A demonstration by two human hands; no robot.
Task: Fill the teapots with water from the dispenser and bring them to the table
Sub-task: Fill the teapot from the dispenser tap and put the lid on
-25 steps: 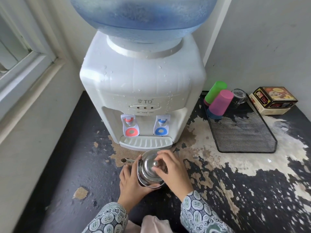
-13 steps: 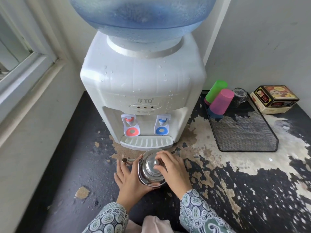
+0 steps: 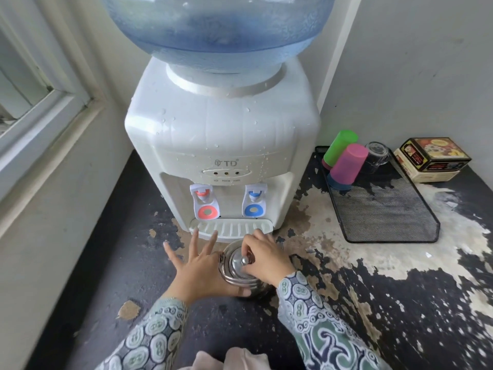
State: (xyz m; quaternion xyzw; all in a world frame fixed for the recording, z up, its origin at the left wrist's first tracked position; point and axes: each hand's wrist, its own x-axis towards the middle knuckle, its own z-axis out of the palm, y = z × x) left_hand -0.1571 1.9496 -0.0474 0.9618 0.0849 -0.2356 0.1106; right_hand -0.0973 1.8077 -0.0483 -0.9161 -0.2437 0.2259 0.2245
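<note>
1. Steel teapot [image 3: 241, 273] sits on the worktop right in front of the dispenser [image 3: 221, 145], below its drip tray [image 3: 232, 229], nearer the blue tap [image 3: 254, 202].
2. My right hand [image 3: 266, 259] pinches the lid knob [image 3: 244, 260] from above.
3. Left hand [image 3: 198, 271] rests fingers splayed against the pot's left side, gripping nothing.
4. Lid probably lifts straight up next.

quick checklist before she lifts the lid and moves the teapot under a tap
1. Right hand pinches the lid knob: ok.
2. Left hand steadying the teapot: ok, fingers spread, thumb along its side.
3. Lid off: not ok, it sits on the pot.
4. Teapot under the blue tap or red tap: not ok, it stands on the counter in front of the drip tray.
5. Water level inside the pot: cannot tell.
</note>
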